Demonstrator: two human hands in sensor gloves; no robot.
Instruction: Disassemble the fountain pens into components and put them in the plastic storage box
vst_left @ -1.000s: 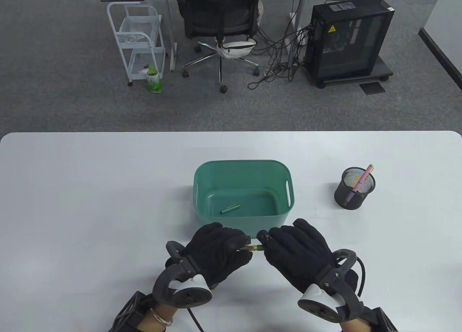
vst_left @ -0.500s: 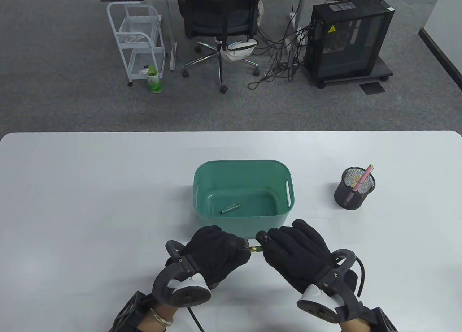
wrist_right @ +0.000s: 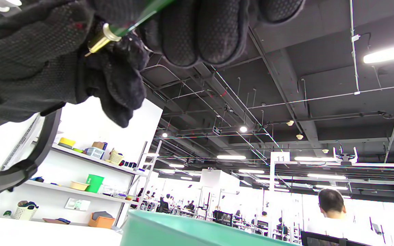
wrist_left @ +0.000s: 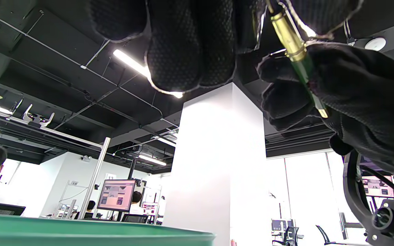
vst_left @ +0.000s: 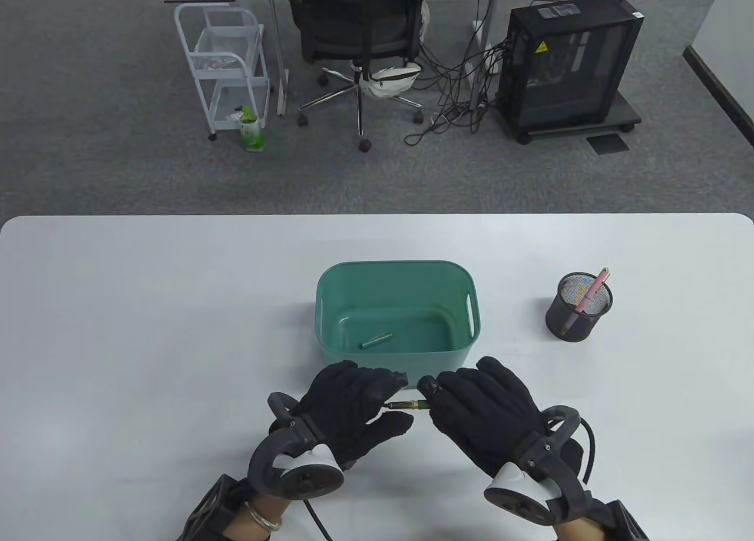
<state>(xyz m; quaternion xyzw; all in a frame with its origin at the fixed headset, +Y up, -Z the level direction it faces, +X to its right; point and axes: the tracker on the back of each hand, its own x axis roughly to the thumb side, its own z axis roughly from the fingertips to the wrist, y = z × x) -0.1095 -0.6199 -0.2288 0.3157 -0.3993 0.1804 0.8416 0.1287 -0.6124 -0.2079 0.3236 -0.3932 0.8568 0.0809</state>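
Observation:
A green fountain pen (vst_left: 407, 405) with a gold section is held level just above the table, in front of the green plastic box (vst_left: 397, 270). My left hand (vst_left: 389, 408) pinches its gold end between thumb and fingers. My right hand (vst_left: 435, 402) grips the green barrel (wrist_left: 303, 68). In the right wrist view the gold ring (wrist_right: 106, 32) shows between the two gloves. A green pen cap (vst_left: 376, 341) lies on the box floor. The pen's nib is hidden inside my left fingers.
A black mesh pen holder (vst_left: 578, 320) stands to the right of the box with a pink pen (vst_left: 594, 289) leaning in it. The box's near rim (wrist_left: 80, 235) is close in front of both hands. Beyond the table are an office chair, a cart and a computer tower.
My left fingers have shifted a little to the left along the pen, so more of the gold section shows between the hands. The right hand has stayed still.

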